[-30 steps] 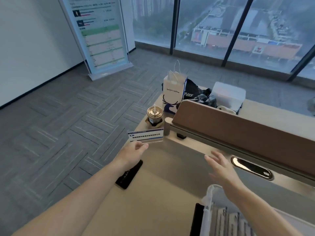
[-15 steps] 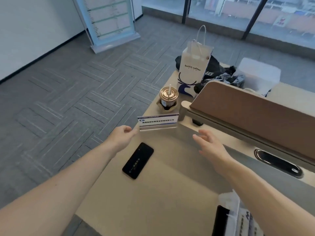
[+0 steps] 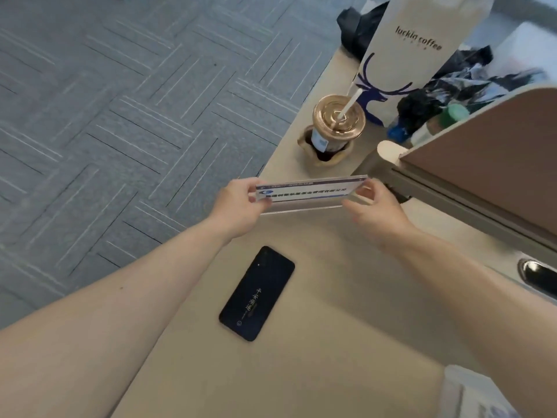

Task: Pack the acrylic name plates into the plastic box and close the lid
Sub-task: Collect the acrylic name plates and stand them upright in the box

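A clear acrylic name plate (image 3: 307,194) with a blue and white printed card is held level above the beige desk (image 3: 301,342). My left hand (image 3: 238,203) grips its left end and my right hand (image 3: 373,206) grips its right end. A corner of the translucent plastic box (image 3: 470,393) shows at the bottom right; what is inside it is blurred.
A black phone (image 3: 256,293) lies on the desk below my hands. Behind the plate stand an iced coffee cup (image 3: 334,128) with a straw and a white paper bag (image 3: 413,52). A brown desk partition (image 3: 494,164) runs along the right; grey carpet lies to the left.
My right hand has come forward and taken hold of the plate's right end; before, only my left hand touched it. The view has tilted down and closer to the desk.
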The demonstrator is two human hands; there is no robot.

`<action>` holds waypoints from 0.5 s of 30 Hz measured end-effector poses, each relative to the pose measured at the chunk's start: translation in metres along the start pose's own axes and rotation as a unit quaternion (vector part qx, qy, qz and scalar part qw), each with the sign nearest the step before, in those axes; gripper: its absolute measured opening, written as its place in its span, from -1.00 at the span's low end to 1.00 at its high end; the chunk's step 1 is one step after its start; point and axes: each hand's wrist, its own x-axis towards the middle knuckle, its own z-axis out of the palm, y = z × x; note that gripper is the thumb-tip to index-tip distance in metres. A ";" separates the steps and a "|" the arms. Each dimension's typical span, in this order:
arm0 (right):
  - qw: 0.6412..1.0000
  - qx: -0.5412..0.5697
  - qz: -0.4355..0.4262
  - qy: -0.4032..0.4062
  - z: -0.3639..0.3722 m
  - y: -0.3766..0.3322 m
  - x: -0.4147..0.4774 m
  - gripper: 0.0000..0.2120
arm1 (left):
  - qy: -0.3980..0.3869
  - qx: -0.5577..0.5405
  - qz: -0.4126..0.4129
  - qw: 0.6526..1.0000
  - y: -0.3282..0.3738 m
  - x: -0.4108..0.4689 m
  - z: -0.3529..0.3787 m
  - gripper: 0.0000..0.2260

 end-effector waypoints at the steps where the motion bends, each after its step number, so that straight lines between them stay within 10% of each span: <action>1: 1.000 0.013 0.005 0.011 0.005 0.001 0.007 -0.38 | 0.013 -0.002 0.011 1.000 -0.004 0.003 0.001 -0.86; 8: 0.996 0.019 -0.051 0.077 0.014 0.020 0.035 -0.89 | 0.069 0.026 0.088 0.993 -0.010 0.006 0.007 -0.83; 15: 0.986 0.028 -0.141 0.083 -0.033 -0.001 -0.035 -0.84 | 0.071 -0.040 0.140 0.987 0.029 -0.030 -0.024 -0.88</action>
